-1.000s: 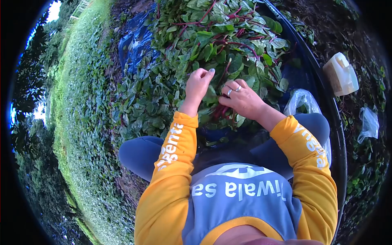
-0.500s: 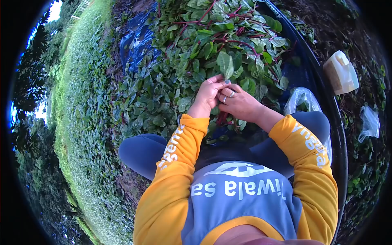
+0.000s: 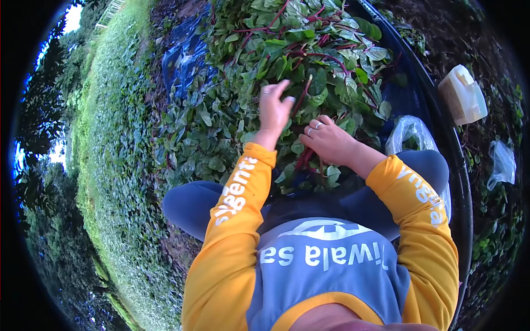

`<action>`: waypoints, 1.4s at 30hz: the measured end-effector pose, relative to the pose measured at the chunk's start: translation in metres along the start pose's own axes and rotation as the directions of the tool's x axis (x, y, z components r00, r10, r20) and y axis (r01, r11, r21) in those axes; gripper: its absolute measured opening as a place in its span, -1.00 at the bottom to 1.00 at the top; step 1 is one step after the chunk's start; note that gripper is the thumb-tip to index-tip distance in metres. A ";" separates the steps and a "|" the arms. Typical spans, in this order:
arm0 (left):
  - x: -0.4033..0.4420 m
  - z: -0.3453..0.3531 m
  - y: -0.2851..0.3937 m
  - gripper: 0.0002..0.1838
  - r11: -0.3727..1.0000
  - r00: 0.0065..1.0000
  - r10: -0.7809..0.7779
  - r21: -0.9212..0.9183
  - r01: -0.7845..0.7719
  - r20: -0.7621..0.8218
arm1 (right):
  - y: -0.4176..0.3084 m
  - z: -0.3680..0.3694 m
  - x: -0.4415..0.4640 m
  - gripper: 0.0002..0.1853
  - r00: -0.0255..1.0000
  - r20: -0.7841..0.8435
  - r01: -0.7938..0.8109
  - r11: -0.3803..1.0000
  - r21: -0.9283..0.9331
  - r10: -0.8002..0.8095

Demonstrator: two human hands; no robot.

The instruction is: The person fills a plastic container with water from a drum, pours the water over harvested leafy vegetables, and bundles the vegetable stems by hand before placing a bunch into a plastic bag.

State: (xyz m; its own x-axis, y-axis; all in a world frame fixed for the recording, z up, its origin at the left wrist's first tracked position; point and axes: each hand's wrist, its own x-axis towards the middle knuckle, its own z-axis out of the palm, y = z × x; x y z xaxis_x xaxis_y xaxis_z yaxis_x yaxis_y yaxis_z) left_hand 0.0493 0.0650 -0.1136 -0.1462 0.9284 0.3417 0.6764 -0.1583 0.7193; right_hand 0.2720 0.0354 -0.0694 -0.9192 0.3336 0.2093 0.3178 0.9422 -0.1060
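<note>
My left hand hovers over the leafy pile, thumb and forefinger spread, with nothing visible between them. To its right, my right hand, with rings on it, is closed around red-stemmed leafy greens. Their dark red stems show just below its fingers, and a bare reddish stem rises above it. How many stems are in its grip is hidden. A large heap of green leaves with purple-red stems lies in front of me.
Blue plastic sheeting lies under the heap's left side. A dark raised edge curves along the right. Near my right knee is a clear plastic bag. Beyond the edge are a cut plastic jug and another clear bag.
My hands were together, with a leaf upright at the left fingertips. My left hand has moved up and left and opened, and that leaf is no longer in it. The right hand shifted slightly.
</note>
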 end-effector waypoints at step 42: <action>-0.027 -0.051 -0.003 -0.72 0.995 0.847 0.063 -0.100 -0.011 0.528 | 0.020 0.007 0.021 -0.78 0.977 -0.095 -0.194 0.981 -0.002 0.193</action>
State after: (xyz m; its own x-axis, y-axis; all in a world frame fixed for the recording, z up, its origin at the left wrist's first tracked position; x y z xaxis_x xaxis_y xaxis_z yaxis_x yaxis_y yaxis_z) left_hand 0.0143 0.0230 -0.0938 0.2999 0.9539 0.0149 0.6026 -0.2014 0.7722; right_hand 0.2574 0.0611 -0.0741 -0.8142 0.5106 0.2764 0.4906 0.8596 -0.1430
